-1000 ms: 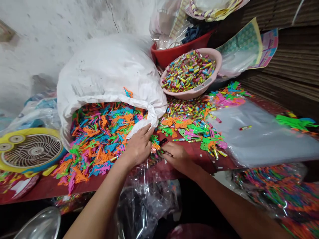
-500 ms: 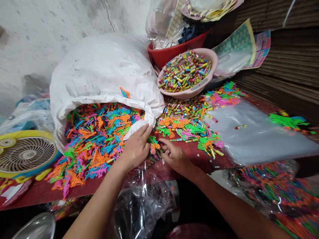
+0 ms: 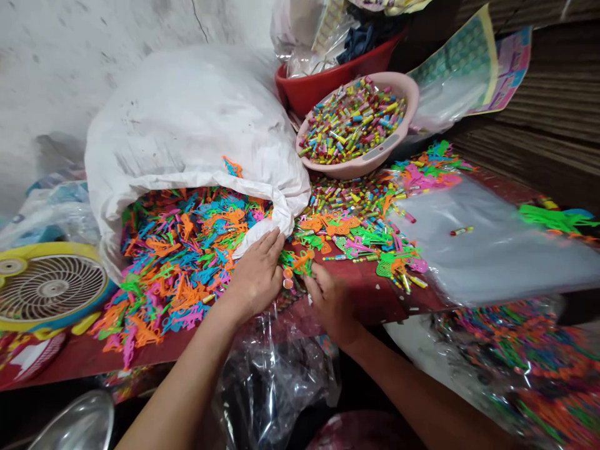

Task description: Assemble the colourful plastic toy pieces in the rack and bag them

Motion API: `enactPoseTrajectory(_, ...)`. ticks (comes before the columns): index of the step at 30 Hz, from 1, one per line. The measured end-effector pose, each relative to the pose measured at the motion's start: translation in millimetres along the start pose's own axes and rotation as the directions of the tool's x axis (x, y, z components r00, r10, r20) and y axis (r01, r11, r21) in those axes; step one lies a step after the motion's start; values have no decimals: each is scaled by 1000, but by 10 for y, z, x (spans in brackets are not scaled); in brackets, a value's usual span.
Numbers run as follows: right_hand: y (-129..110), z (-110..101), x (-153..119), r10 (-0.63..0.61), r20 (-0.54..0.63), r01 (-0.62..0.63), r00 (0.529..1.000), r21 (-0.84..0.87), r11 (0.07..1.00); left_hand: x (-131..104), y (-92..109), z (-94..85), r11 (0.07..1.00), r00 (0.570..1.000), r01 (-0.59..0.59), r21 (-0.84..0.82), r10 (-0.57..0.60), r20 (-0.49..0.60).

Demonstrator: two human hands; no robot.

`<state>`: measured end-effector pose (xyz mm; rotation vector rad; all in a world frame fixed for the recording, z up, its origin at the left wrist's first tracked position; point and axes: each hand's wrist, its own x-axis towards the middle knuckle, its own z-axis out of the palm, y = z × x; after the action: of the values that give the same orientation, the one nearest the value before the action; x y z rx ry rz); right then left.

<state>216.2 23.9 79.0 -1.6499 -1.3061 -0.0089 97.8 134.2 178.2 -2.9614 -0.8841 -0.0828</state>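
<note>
My left hand (image 3: 257, 272) lies with its fingers stretched out beside the folded lip of a white sack (image 3: 197, 119). Its palm side is hidden. Small orange, green, blue and pink plastic toys (image 3: 187, 250) spill from the sack's mouth. My right hand (image 3: 330, 301), slightly blurred, has its fingers curled against a small bunch of green and orange plastic toys (image 3: 300, 261), seemingly pinching it. The bunch sits between both hands near the table edge. Below hangs a crumpled clear plastic bag (image 3: 276, 387).
A pink basin (image 3: 410, 103) of small colourful tubes stands behind, before a red basin (image 3: 328, 84). Clear plastic sheets (image 3: 487, 244) lie right, one tube (image 3: 462, 231) on top. A yellow fan (image 3: 51, 287) is at left. Filled bags (image 3: 510, 350) sit below right.
My right hand has drawn slightly down and its fingers have opened out a little. The toy bunch beside it has shifted up and right. My left hand stays nearly in place.
</note>
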Motion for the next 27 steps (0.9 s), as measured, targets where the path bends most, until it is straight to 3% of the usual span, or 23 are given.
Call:
enactPoseTrajectory(3, -182, -226, 238, -181, -122, 181, 976, -7, 983, 2, 7, 2, 1000, 1000, -21, -9, 21, 1)
enactPoseTrajectory(7, -92, -525, 762, -148, -257, 145, 955, -30, 989, 9, 22, -14, 1000, 1000, 12, -9, -12, 19)
enactPoseTrajectory(11, 358, -605, 1021, -88, -9, 86, 996, -136, 987, 12, 16, -11, 999, 1000, 22, -40, -21, 24)
enactPoseTrajectory(13, 496, -616, 975, -6, 68, 21, 998, -223, 975, 7, 8, -6, 997, 1000, 26, -70, -25, 15)
enactPoseTrajectory(15, 485, -620, 828, 35, 76, -16, 997, -230, 973, -5, 4, -5, 994, 1000, 23, -110, -24, -10)
enactPoseTrajectory(17, 357, -585, 620, 3, 123, 9, 992, -99, 995, -20, 7, -6, 990, 998, 26, -137, -34, -55)
enactPoseTrajectory(20, 143, -406, 317, -140, 322, 62, 936, 242, 968, -38, 19, -6, 988, 990, 97, -118, -109, -93)
enactPoseTrajectory(24, 96, -129, 143, -109, 333, -2, 937, 317, 948, -31, 26, -8, 986, 988, 150, -71, -153, -37)
enactPoseTrajectory(27, 91, -141, 197, -126, 324, 11, 938, 333, 943, -14, 25, -19, 992, 993, 120, -44, -120, 3)
